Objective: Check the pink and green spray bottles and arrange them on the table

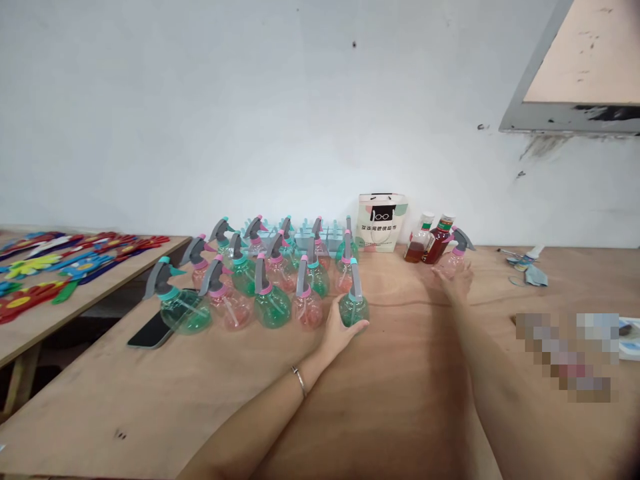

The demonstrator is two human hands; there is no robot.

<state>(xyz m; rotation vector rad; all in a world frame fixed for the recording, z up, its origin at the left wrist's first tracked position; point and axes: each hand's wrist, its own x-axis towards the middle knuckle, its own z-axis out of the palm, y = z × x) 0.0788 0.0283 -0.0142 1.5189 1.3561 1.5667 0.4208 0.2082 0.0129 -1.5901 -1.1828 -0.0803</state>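
Note:
My left hand (339, 331) is wrapped round the green body of a spray bottle (355, 308) with a grey trigger head, at the near right corner of a group. Farther right, my right hand (456, 283) closes on a pink spray bottle (456, 259) with a grey and pink head; the fingers partly hide its body. Both bottles stand upright at the table. Several more green and pink spray bottles (273, 307) stand in rows left of my left hand. Behind my right hand are two glass bottles (419, 243) holding brown and dark red liquid.
A printed paper bag (383, 233) leans at the wall beside light blue plastic holders (305, 241). A phone (151, 331) lies under the near left bottle. Colourful felt-like flowers (35, 267) cover a left table. A small white bottle and cloth (536, 275) lie at right, near a blurred-out patch.

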